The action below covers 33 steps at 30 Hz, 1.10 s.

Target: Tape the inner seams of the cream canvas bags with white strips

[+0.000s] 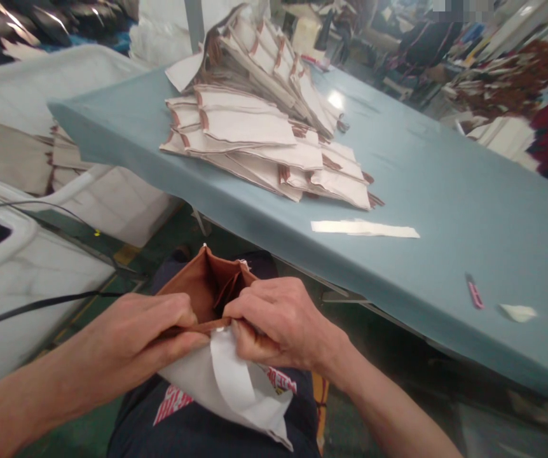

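In my lap is a fabric bag (185, 372), off-white outside and brown inside, with its mouth spread wide. My left hand (159, 324) pinches the near rim between thumb and fingers. Just beside it, my right hand (274, 321) is closed on the same rim. A white strip (229, 369) hangs from the rim by the right thumb and curls down over the bag's outer face. The strip's upper end is partly hidden at the fingers. Brown folds of lining show inside the bag.
Stacks of similar flat off-white pieces (250, 124) with brown edges lie on the blue-covered table (445, 216). A paper strip (364, 228), a small pink tool (475, 294) and a scrap (518, 312) lie nearer its edge. White bins (126, 203) stand left.
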Available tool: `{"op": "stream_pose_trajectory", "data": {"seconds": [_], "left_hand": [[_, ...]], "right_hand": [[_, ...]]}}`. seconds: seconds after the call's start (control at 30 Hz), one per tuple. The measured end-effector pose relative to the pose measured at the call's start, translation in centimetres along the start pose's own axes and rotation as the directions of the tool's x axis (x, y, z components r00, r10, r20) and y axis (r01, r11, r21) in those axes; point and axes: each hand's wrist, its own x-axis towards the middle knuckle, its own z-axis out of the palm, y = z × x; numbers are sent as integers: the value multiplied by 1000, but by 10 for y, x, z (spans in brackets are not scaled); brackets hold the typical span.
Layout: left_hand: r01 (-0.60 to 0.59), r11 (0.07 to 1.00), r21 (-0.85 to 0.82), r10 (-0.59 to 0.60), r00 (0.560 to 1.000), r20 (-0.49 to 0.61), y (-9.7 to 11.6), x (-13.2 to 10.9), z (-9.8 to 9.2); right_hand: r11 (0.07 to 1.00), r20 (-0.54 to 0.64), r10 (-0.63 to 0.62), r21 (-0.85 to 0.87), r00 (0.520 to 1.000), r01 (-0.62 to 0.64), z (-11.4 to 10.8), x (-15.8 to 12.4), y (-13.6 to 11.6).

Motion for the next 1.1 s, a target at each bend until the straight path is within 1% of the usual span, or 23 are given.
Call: {"op": "stream_pose_trajectory", "data": {"seconds": [0.1,0.17,0.23,0.3,0.37,0.43,0.6,0.7,0.77,0.83,0.9,0.97,1.03,1.1], "left_hand": [[73,992,-104,-59,990,130,1,5,-7],[56,989,-134,-34,986,164,5,12,-10],[19,992,-124,-3,991,134,9,19,-11],[-20,994,-108,31,995,95,13,25,-10],[-57,992,-111,64,996,60,15,28,-9],[-80,988,-130,85,996,41,16,29,-8],[-89,988,-129,99,992,78,19,34,-11],[-104,984,-146,116,991,72,21,39,-13],[-94,978,-188,107,993,58,22,42,-12],[-72,968,-242,92,993,72,24,44,-10],[-43,963,-265,79,989,127,26,45,-7],[-36,967,-254,77,985,154,30,44,-5],[-56,977,-206,83,989,125,35,42,-1],[-90,989,-115,97,994,52,39,39,3]], "right_hand": [[999,30,-35,-31,999,36,-3,2,-3],[997,52,-42,-62,998,45,-6,4,-7],[997,66,-32,-74,997,37,-11,8,-10],[999,80,-21,-45,997,25,-18,10,-14],[1000,103,-18,2,994,17,-26,12,-18],[1000,140,-8,9,990,6,-34,14,-23],[994,255,48,-107,966,-21,-51,18,-33],[996,244,61,-80,968,-43,-55,22,-34],[996,223,75,-53,972,-65,-56,25,-32],[996,232,93,-24,968,-90,-57,27,-30],[994,274,102,14,956,-110,-59,27,-30],[992,332,95,49,938,-118,-62,26,-31],[991,406,98,44,909,-127,-65,25,-33],[989,460,113,30,880,-143,-65,24,-35]]}}
